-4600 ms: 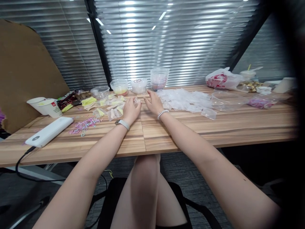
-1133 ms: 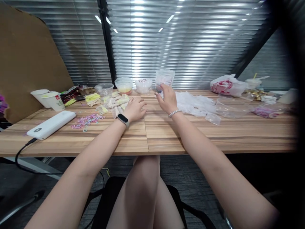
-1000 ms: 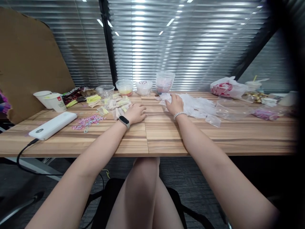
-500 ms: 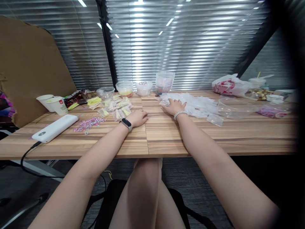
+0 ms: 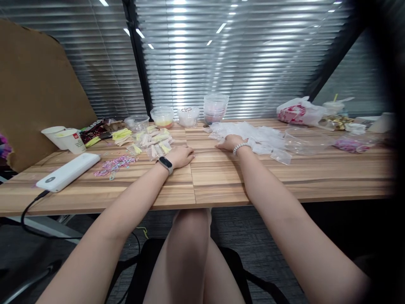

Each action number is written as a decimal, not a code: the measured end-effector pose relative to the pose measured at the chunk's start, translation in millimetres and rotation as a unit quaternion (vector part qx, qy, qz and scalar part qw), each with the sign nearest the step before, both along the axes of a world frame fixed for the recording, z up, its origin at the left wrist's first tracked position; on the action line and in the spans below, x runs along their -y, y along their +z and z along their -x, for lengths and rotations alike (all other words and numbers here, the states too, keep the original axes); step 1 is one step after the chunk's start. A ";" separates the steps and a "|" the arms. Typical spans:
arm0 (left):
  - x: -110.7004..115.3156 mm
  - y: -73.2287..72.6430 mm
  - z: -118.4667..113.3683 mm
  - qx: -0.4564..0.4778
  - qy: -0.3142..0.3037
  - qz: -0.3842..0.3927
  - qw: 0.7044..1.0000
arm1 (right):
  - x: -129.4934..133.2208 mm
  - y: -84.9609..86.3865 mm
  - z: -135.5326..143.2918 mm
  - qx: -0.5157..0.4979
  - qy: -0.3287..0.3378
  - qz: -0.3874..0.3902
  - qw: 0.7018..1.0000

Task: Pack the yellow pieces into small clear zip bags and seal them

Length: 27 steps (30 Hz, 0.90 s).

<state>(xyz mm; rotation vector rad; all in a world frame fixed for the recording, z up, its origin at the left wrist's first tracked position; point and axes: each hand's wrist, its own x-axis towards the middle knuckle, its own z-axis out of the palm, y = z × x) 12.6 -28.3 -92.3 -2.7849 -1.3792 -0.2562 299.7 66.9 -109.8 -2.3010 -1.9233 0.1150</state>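
My left hand (image 5: pixel 181 156) lies flat on the wooden table, open and holding nothing, just right of small clear packets with yellow and cream strips (image 5: pixel 155 140). Against the left edge of a spread pile of clear plastic bags (image 5: pixel 259 136) is my right hand (image 5: pixel 232 142). Its fingers are curled together and partly hidden, and what they hold, if anything, cannot be made out. Loose yellow strips (image 5: pixel 122 135) and a heap of pink, purple and blue small bands (image 5: pixel 115 165) lie farther left.
Clear tubs (image 5: pixel 162 116) and a stacked set (image 5: pixel 215 109) line the back. On the left are a white power bank (image 5: pixel 68 172), paper cups (image 5: pixel 72 141) and a cardboard sheet (image 5: pixel 38 84). To the right are a clear container (image 5: pixel 306 141) and a white-red bag (image 5: pixel 297 112).
My right hand has gone from spread fingers on the bags to curled fingers at their left edge. My left hand stays resting on the table. The view has shifted slightly.
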 end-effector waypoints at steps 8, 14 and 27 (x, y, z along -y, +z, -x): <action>-1.2 -0.9 -0.2 0.000 0.003 0.008 1.000 | -1.0 -6.6 6.2 -0.002 0.010 0.038 0.999; -3.3 -2.6 0.1 0.000 -0.002 0.008 1.000 | 6.8 -6.9 12.2 0.017 0.009 -0.098 0.995; -4.9 -9.0 1.1 0.033 0.008 -0.036 0.999 | -4.1 9.7 20.0 -0.584 0.000 -0.307 0.751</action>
